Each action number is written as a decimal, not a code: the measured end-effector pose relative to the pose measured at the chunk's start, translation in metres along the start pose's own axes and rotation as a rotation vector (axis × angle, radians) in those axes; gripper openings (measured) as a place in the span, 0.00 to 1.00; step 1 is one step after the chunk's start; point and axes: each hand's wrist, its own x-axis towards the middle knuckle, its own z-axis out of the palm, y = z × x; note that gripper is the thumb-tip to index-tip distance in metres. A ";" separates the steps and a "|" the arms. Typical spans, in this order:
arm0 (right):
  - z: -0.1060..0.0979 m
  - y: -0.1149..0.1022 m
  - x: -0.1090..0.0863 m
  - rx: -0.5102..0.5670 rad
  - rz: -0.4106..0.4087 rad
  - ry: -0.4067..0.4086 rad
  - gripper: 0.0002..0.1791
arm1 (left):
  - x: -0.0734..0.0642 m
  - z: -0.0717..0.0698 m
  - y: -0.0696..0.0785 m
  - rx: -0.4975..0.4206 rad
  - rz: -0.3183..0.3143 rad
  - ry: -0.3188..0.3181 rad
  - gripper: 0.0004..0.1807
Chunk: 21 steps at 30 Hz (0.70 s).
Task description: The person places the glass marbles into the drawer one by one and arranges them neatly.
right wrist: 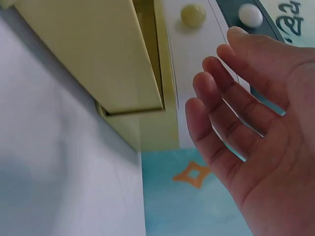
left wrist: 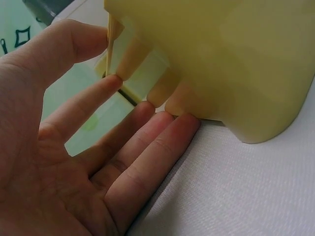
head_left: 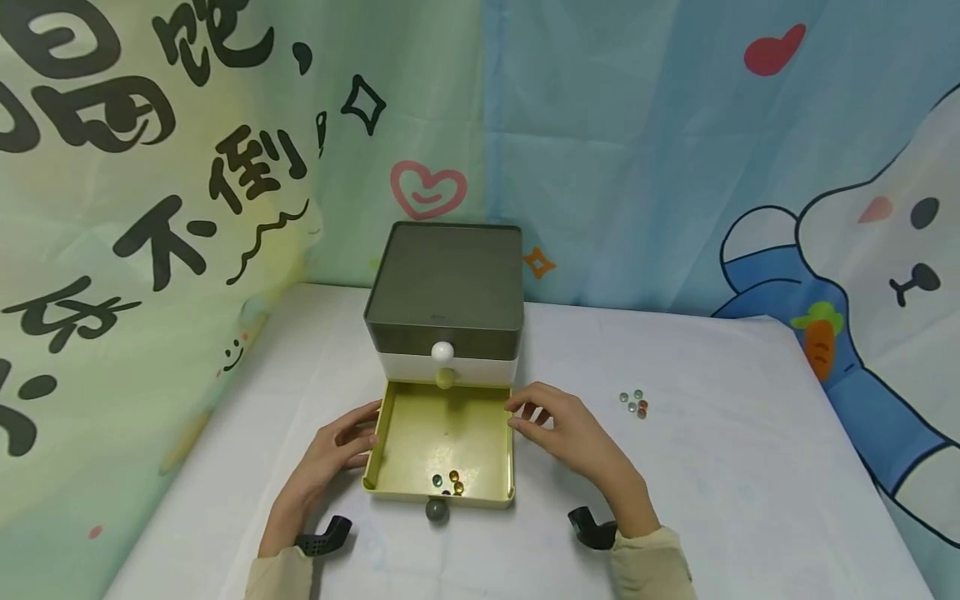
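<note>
A yellow-green drawer (head_left: pixel 442 433) stands pulled out from the bottom of a small desktop drawer box (head_left: pixel 450 275) with a dark grey top. Several glass beads (head_left: pixel 454 477) lie in the drawer near its front, where a dark grey knob (head_left: pixel 437 510) sticks out. My left hand (head_left: pixel 337 450) is at the drawer's left wall; in the left wrist view its fairly straight fingertips (left wrist: pixel 184 123) touch the outside and the thumb meets the rim. My right hand (head_left: pixel 562 425) is beside the right wall, fingers loosely bent, holding nothing; the right wrist view shows a gap between them and the box (right wrist: pixel 162 132).
Several more glass beads (head_left: pixel 633 406) lie on the white tablecloth (head_left: pixel 720 500) to the right. Above the drawer, a white knob (head_left: pixel 442 352) and a yellow-green knob (head_left: pixel 446 378) stick out from the shut drawers. A printed curtain (head_left: pixel 600 167) hangs behind the table.
</note>
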 end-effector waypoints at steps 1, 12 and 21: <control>-0.002 0.002 -0.002 0.009 -0.001 0.010 0.09 | 0.000 0.000 0.000 -0.002 -0.001 0.004 0.34; -0.022 0.032 -0.019 0.079 0.026 0.164 0.11 | 0.001 -0.002 -0.001 -0.005 0.014 -0.005 0.34; -0.029 0.059 -0.026 0.117 0.049 0.378 0.15 | -0.002 0.000 0.001 -0.012 0.015 -0.006 0.34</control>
